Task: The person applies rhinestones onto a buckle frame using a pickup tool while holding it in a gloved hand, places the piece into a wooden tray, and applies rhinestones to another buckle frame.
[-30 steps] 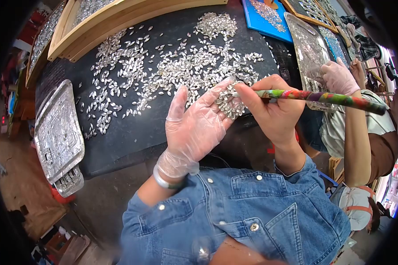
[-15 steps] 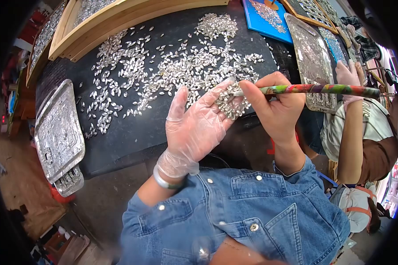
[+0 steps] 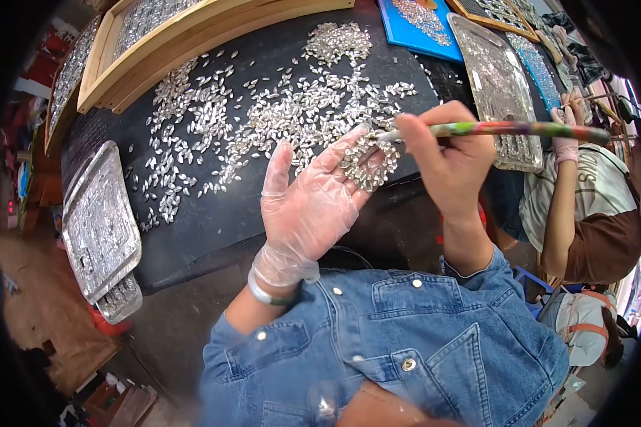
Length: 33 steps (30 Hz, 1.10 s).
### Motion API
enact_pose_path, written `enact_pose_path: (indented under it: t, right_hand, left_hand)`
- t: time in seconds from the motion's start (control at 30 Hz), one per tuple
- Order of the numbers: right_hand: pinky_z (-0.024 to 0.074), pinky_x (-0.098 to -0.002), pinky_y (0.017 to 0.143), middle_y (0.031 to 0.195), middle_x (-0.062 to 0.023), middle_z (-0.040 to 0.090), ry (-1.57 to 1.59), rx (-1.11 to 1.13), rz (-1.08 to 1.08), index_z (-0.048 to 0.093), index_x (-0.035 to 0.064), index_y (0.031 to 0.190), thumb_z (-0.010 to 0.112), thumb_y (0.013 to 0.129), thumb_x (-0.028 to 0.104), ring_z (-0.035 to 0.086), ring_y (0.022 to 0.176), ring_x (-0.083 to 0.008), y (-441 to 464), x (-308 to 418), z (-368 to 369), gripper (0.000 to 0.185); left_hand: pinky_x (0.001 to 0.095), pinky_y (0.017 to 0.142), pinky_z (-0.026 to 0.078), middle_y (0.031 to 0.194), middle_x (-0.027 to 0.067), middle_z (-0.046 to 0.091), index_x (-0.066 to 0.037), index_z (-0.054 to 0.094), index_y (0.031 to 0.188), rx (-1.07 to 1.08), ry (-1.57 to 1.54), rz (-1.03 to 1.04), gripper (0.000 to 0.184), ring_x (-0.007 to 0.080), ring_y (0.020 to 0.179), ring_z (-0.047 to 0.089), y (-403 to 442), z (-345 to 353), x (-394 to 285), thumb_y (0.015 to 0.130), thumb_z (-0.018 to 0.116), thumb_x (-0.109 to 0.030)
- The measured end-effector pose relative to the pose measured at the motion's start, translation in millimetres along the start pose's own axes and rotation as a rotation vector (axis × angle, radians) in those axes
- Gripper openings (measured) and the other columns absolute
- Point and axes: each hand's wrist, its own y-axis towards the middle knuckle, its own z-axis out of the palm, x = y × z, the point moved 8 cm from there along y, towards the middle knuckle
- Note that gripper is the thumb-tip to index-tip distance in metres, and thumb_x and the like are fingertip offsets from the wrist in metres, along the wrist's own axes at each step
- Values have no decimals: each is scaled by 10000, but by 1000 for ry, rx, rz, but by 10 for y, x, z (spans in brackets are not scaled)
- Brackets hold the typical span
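Observation:
My left hand (image 3: 310,210), in a clear glove, is palm up with its thumb spread. On its outstretched fingers it holds a ring-shaped ornament (image 3: 369,169) of small clear stones around a dark middle. My bare right hand (image 3: 449,160) pinches a pen-like tool (image 3: 523,129) with a colourful patterned shaft. The tool's pale tip points left and meets the ornament's upper edge; whether it touches a stone I cannot make out. Just beyond my left fingers, many loose leaf-shaped clear stones (image 3: 285,117) lie scattered over the black table (image 3: 214,228).
A wooden frame (image 3: 192,43) stands at the back left. Metallic trays of stones lie at the left (image 3: 103,220) and right (image 3: 495,78). A blue tray (image 3: 399,28) of small stones is behind. At the right, a co-worker's gloved hand (image 3: 567,146) is near a blue strip of stones.
The ornament has tilted, showing more of its ring shape. The tool's tip has shifted slightly along its upper edge. At the right, the co-worker's raised hand has lowered.

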Motion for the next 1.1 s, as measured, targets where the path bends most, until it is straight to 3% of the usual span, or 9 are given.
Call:
enact_pose_path:
  t: [0.17, 0.3, 0.47, 0.63, 0.8, 1.0, 1.1]
  right_hand:
    - [299, -158, 426, 577, -16, 557, 177, -184, 115, 594, 44, 774, 687, 846, 68, 406, 433, -47, -30, -57, -325, 120]
    - [309, -160, 408, 589, -37, 574, 195, -261, 260, 591, 51, 815, 652, 886, 100, 409, 408, -50, -192, -313, -513, 105]
    - [325, -167, 404, 628, -59, 595, 334, -191, 484, 586, 44, 844, 633, 904, 101, 423, 423, -53, -419, -593, -469, 95]
    - [345, -174, 405, 666, -76, 609, 546, -147, 462, 581, 32, 868, 628, 906, 97, 441, 441, -62, -530, -549, -238, 88]
    - [362, -176, 416, 712, -89, 621, 583, -85, 456, 580, 20, 885, 626, 907, 95, 457, 465, -70, -572, -490, -171, 91]
    - [364, -173, 428, 729, -94, 619, 559, -135, 411, 593, 10, 908, 621, 900, 68, 464, 486, -68, -560, -431, -248, 65]
    - [360, -172, 433, 736, -93, 613, 589, -5, 331, 602, 1, 928, 620, 889, 40, 466, 502, -65, -501, -296, -127, 58]
  left_hand:
    - [449, 1170, 192, 1389, 324, 371, 112, 237, 1423, 18, -7, -8, 814, 375, 1331, 355, -19, 3, -9, 929, 410, -511]
    - [531, 1174, 112, 1458, 319, 283, 56, 198, 1457, 53, -60, -13, 830, 425, 1394, 221, -28, 12, -23, 902, 457, -503]
    - [562, 1167, 59, 1444, 323, 310, 23, 218, 1465, -16, -112, 23, 809, 467, 1400, 155, -43, -3, -48, 895, 460, -497]
    - [587, 1158, 19, 1436, 327, 321, 4, 233, 1467, 40, -162, 19, 795, 509, 1397, 67, -77, 77, -49, 888, 465, -489]
    - [612, 1142, 96, 1420, 279, 383, -33, 280, 1460, 39, -104, 14, 787, 520, 1387, 118, -152, 131, -81, 874, 484, -518]
    - [637, 1131, 75, 1434, 284, 359, -42, 274, 1466, 59, -139, 11, 779, 544, 1381, 75, -259, 184, -136, 876, 477, -509]
    - [658, 1119, 49, 1444, 286, 342, -46, 267, 1471, 38, -125, -7, 779, 562, 1373, 59, -309, 167, -213, 876, 462, -511]
